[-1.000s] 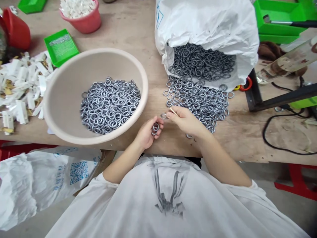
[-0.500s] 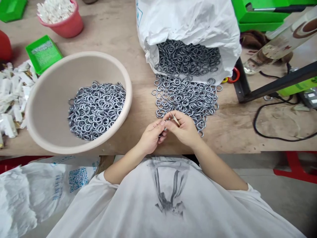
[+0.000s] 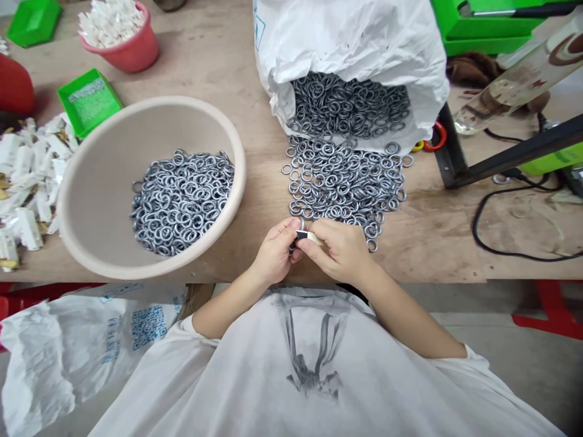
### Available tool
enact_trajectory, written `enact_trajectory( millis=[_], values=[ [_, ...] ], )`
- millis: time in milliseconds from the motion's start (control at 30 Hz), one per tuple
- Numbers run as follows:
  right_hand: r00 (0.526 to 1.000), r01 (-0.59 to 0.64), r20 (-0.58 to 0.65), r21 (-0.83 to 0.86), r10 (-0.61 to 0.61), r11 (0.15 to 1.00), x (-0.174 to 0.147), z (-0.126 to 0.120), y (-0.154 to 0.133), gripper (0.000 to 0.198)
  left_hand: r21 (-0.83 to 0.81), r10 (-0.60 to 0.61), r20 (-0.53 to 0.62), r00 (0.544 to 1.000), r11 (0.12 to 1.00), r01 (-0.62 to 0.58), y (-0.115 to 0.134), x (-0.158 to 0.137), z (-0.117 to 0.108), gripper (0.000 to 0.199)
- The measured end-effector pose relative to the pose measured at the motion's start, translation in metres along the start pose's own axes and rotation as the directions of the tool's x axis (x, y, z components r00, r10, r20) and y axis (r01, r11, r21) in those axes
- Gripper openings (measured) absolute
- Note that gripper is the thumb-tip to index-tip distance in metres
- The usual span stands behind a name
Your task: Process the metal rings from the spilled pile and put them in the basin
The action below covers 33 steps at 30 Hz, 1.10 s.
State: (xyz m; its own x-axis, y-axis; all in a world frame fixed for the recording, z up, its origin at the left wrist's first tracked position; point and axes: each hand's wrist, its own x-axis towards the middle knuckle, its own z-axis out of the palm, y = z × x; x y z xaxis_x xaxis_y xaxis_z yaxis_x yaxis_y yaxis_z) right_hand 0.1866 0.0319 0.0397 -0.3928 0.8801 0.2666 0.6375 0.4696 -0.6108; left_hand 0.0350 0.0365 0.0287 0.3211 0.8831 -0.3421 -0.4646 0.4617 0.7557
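Observation:
My left hand is closed around a grey ring, pinched between thumb and fingers; more dark ring edges show lower in its grip. My right hand grips a small whitish tool with a flat black tip, which points left at the held ring. Whether the tip touches the ring I cannot tell. Just beyond both hands lies a loose pile of grey rings, spilling from a white sack. To the left, a wide beige basin holds many similar rings.
Left of the basin are wrapped white pieces, a green tray of small parts and a pink bucket. A black metal frame, a cable and a clear bottle stand or lie at the right.
The right hand has turned the tool so that its black tip now shows beside the ring; earlier its pale end pointed up between the fingers. The whole view has shifted slightly.

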Motion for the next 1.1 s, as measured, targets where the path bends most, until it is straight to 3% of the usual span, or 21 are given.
enact_trajectory(
  millis=[133, 267, 333, 467, 633, 733, 800, 833, 900, 967, 1033, 1100],
  values=[
    [0.998, -0.062, 0.034, 0.032, 0.061, 0.998, 0.002, 0.000, 0.007, 0.046, 0.006, -0.016, 0.039, 0.999, 1.000, 0.016, 0.001, -0.005, -0.001, 0.048],
    [0.951, -0.309, -0.002, -0.008, 0.309, 0.951, 0.019, 0.001, 0.027, 0.049, 0.058, -0.086, 0.154, 0.984, 0.995, 0.078, 0.004, -0.015, -0.007, 0.049],
    [0.930, -0.363, 0.004, -0.141, 0.367, 0.921, 0.031, 0.005, 0.034, 0.043, 0.082, -0.067, 0.119, 0.991, 0.995, 0.058, 0.007, -0.018, -0.013, 0.047],
    [0.922, -0.297, 0.109, -0.416, 0.371, 0.859, 0.053, 0.019, 0.032, 0.029, 0.118, 0.012, -0.010, 1.000, 0.993, -0.011, 0.012, -0.016, -0.029, 0.036],
    [0.890, -0.308, 0.148, -0.501, 0.431, 0.809, 0.063, 0.026, 0.031, 0.025, 0.067, 0.021, -0.136, 0.991, 0.998, -0.012, 0.012, -0.010, -0.045, 0.031],
    [0.905, -0.372, 0.075, -0.343, 0.420, 0.863, 0.061, 0.019, 0.034, 0.023, 0.021, -0.006, -0.162, 0.987, 1.000, 0.009, 0.011, -0.006, -0.049, 0.031],
    [0.919, -0.386, 0.066, -0.037, 0.388, 0.922, 0.055, 0.013, 0.033, 0.023, 0.011, -0.006, -0.153, 0.988, 1.000, 0.008, 0.011, -0.002, -0.046, 0.034],
    [0.926, -0.378, 0.078, 0.157, 0.371, 0.912, 0.051, 0.012, 0.030, 0.023, 0.012, 0.000, -0.145, 0.989, 1.000, 0.002, 0.010, -0.001, -0.043, 0.036],
    [0.933, -0.350, 0.111, 0.495, 0.341, 0.796, 0.042, 0.012, 0.022, 0.027, 0.016, 0.008, -0.111, 0.994, 1.000, -0.007, 0.009, 0.001, -0.034, 0.041],
    [0.929, -0.341, 0.133, 0.674, 0.346, 0.655, 0.033, 0.016, 0.013, 0.030, 0.017, -0.004, -0.054, 0.999, 1.000, 0.005, 0.006, 0.003, -0.023, 0.050],
    [0.913, -0.355, 0.131, 0.724, 0.387, 0.592, 0.024, 0.022, 0.006, 0.031, 0.021, -0.019, -0.012, 1.000, 1.000, 0.019, 0.002, 0.004, -0.014, 0.055],
    [0.900, -0.361, 0.086, 0.693, 0.426, 0.623, 0.018, 0.026, 0.004, 0.030, 0.041, -0.037, 0.002, 0.999, 0.999, 0.036, -0.001, 0.005, -0.007, 0.056]
  ],
)
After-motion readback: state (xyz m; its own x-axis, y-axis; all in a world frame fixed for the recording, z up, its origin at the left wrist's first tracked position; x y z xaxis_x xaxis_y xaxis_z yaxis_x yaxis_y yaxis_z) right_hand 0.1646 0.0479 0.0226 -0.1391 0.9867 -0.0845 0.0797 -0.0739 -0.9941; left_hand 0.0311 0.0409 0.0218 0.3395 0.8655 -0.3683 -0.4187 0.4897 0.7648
